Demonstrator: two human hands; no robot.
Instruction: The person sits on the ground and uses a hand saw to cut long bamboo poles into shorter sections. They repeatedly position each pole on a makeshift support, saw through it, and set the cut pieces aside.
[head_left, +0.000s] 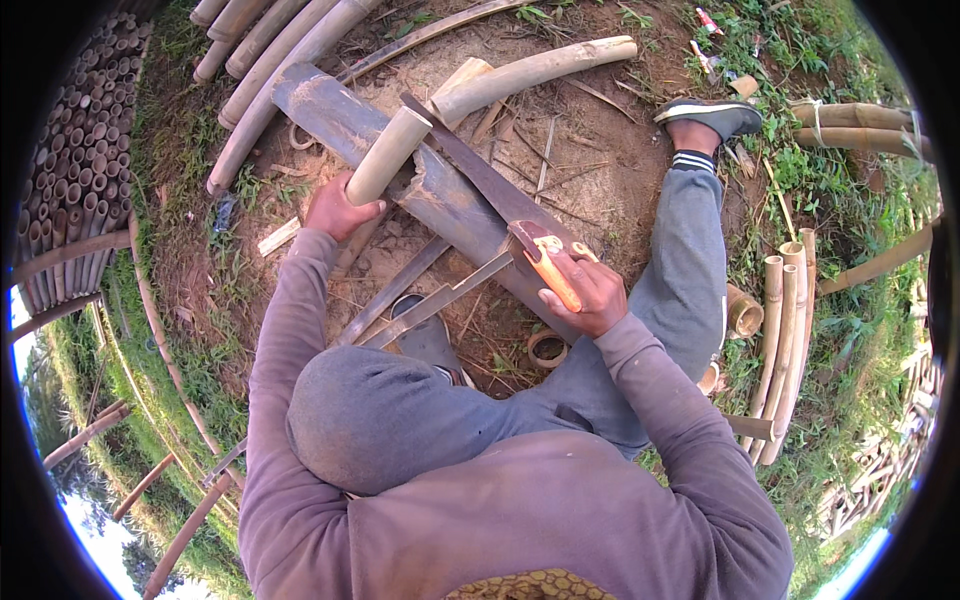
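Observation:
My left hand (342,207) is closed around a short pale bamboo piece (385,160), whose cut end tilts up and away to the right. This piece lies across a long dark grey beam (460,215) with a jagged notch. In my right hand (592,292) is a handsaw, gripped by its orange wooden handle (550,270). The saw's brown blade (480,165) slants up to the left, its tip close beside the bamboo's cut end. Past the blade, a curved bamboo pole (545,75) rests on the ground. Whether the teeth touch bamboo I cannot tell.
Several long bamboo poles (285,75) lie at the upper left, near a large stack of cut bamboo (90,150). Flat strips (430,305) lean by my legs. A bamboo ring (547,348) sits below the beam. Upright bamboo pieces (785,340) stand to the right.

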